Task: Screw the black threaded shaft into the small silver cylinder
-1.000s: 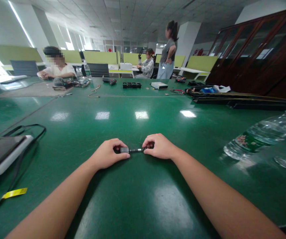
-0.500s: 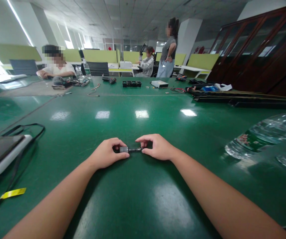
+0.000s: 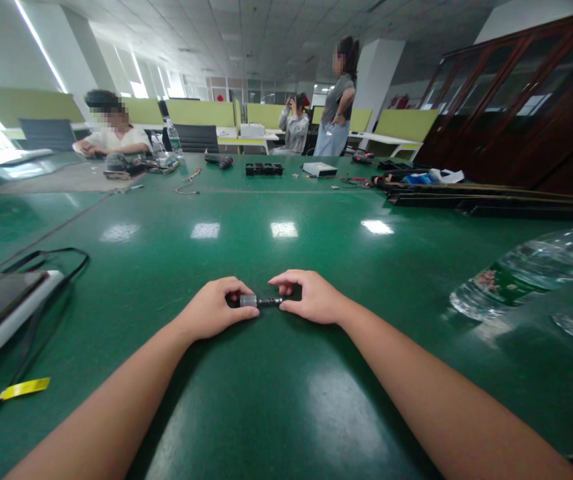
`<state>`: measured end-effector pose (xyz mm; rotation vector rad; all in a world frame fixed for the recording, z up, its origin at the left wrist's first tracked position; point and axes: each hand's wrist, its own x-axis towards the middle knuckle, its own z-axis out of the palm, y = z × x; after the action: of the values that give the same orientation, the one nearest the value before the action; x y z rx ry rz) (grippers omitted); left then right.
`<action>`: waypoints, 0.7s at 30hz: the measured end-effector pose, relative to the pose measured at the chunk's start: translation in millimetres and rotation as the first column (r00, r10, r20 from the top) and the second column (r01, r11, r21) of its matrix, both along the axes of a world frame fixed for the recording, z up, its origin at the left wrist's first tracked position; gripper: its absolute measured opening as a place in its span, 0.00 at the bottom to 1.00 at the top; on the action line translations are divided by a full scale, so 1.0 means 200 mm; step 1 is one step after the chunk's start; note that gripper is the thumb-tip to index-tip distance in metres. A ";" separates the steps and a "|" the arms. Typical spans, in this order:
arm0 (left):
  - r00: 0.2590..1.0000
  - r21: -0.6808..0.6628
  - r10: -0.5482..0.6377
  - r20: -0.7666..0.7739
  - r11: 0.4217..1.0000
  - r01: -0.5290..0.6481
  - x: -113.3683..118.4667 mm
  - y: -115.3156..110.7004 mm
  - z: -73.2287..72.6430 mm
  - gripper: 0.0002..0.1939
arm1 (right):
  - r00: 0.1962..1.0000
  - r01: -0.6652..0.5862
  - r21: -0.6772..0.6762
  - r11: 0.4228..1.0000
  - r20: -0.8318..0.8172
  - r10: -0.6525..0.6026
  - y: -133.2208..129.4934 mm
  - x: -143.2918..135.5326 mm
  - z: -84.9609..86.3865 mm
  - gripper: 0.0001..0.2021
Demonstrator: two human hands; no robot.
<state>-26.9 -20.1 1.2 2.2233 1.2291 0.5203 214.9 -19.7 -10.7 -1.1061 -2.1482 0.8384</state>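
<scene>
A small rod-shaped item, a translucent grey cylinder at its left end and a thin dark shaft to the right, lies level just over or on the green table. My left hand is closed around the cylinder, thumb in front and fingers behind. At the far end of the shaft, my right hand has its thumb against the tip and curled fingers behind it; its index finger is lifted off. The tip itself is partly hidden by the right hand.
Water bottles stand at the right. A phone-like device with a black strap and yellow tag lies left. Across the table are a black block, a white box and dark long strips. Several people are beyond.
My right hand has shifted slightly left along the shaft, its thumb now a little nearer the cylinder. My left hand keeps its hold without moving. A seated person in the background has lowered an object.
</scene>
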 end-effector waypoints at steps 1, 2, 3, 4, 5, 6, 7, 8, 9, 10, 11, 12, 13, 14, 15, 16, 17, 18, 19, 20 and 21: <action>1.000 0.001 0.001 0.000 1.000 -0.001 0.00 0.00 0.00 0.15 | 1.000 -0.007 -0.018 1.000 -0.008 0.007 0.00 0.00 0.00 0.20; 1.000 0.004 0.003 0.000 1.000 -0.003 0.00 0.00 0.00 0.15 | 0.999 -0.024 -0.046 0.999 -0.034 0.022 0.00 -0.01 0.00 0.20; 1.000 0.005 0.002 0.000 1.000 -0.002 0.00 0.00 0.00 0.15 | 0.997 -0.046 -0.077 0.996 -0.071 0.040 0.00 -0.01 0.00 0.20; 1.000 0.005 0.001 0.001 1.000 -0.001 0.00 0.00 0.00 0.15 | 0.992 -0.066 -0.100 0.993 -0.111 0.055 0.00 -0.01 0.00 0.21; 1.000 0.003 -0.001 0.002 1.000 0.001 0.00 0.00 0.00 0.15 | 0.988 -0.080 -0.112 0.990 -0.140 0.064 0.01 -0.01 0.00 0.22; 1.000 0.000 -0.004 0.003 1.000 0.004 0.00 0.00 0.00 0.15 | 0.986 -0.083 -0.113 0.990 -0.155 0.065 0.00 -0.01 0.00 0.23; 1.000 -0.001 -0.005 0.005 1.000 0.005 0.00 0.00 0.00 0.15 | 0.986 -0.079 -0.105 0.991 -0.152 0.062 0.00 -0.01 0.00 0.23; 1.000 -0.002 -0.005 0.006 1.000 0.005 0.00 0.00 0.00 0.15 | 0.989 -0.070 -0.091 0.993 -0.138 0.057 0.00 -0.01 0.00 0.23; 1.000 -0.002 -0.004 0.007 1.000 0.004 0.00 0.00 0.00 0.15 | 0.992 -0.060 -0.075 0.995 -0.119 0.050 0.00 -0.01 0.00 0.23; 1.000 -0.002 -0.001 0.006 1.000 0.001 0.00 0.00 0.00 0.15 | 0.994 -0.050 -0.062 0.997 -0.100 0.044 0.00 -0.01 0.00 0.23; 1.000 -0.003 0.001 0.004 1.000 -0.001 0.00 0.00 0.00 0.15 | 0.996 -0.043 -0.052 0.998 -0.085 0.038 0.00 -0.01 0.00 0.23; 1.000 -0.003 0.003 0.002 1.000 -0.003 0.00 0.00 0.00 0.15 | 0.997 -0.036 -0.047 0.998 -0.072 0.032 0.00 -0.01 0.00 0.22; 1.000 -0.002 0.003 -0.002 1.000 -0.003 0.00 0.00 0.00 0.15 | 0.998 -0.027 -0.045 0.999 -0.061 0.024 0.00 -0.02 0.00 0.21; 1.000 0.001 0.003 -0.008 1.000 -0.003 0.00 0.00 0.00 0.15 | 0.999 -0.016 -0.046 0.999 -0.050 0.014 0.00 -0.02 -0.01 0.20; 1.000 0.007 0.002 -0.014 1.000 -0.002 0.00 -0.01 0.00 0.15 | 0.999 -0.006 -0.048 0.999 -0.038 0.004 0.00 -0.02 -0.01 0.19; 1.000 0.014 -0.001 -0.020 1.000 0.001 0.00 -0.01 0.01 0.16 | 1.000 0.004 -0.050 0.999 -0.028 -0.005 0.00 -0.02 -0.01 0.19; 1.000 0.021 -0.003 -0.025 1.000 0.003 0.01 -0.01 0.01 0.17 | 1.000 0.010 -0.052 0.999 -0.021 -0.011 0.00 -0.03 -0.01 0.18; 1.000 0.026 -0.004 -0.027 1.000 0.005 0.01 -0.01 0.01 0.18 | 1.000 0.010 -0.053 0.999 -0.018 -0.011 -0.01 -0.03 -0.01 0.18; 1.000 0.029 -0.006 -0.028 1.000 0.007 0.01 -0.01 0.01 0.19 | 1.000 0.007 -0.054 0.999 -0.019 -0.008 -0.01 -0.03 -0.01 0.18; 1.000 0.028 -0.008 -0.025 1.000 0.009 0.01 -0.01 0.01 0.19 | 1.000 0.004 -0.054 0.999 -0.022 -0.005 -0.01 -0.03 -0.01 0.19; 1.000 0.025 -0.011 -0.020 1.000 0.011 0.01 -0.01 0.02 0.19 | 1.000 0.002 -0.054 0.999 -0.025 -0.004 -0.01 -0.03 -0.01 0.19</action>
<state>-24.8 -22.2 4.4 2.2599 1.2263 0.5128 209.1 -21.4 -12.7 -1.1193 -2.1142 0.9089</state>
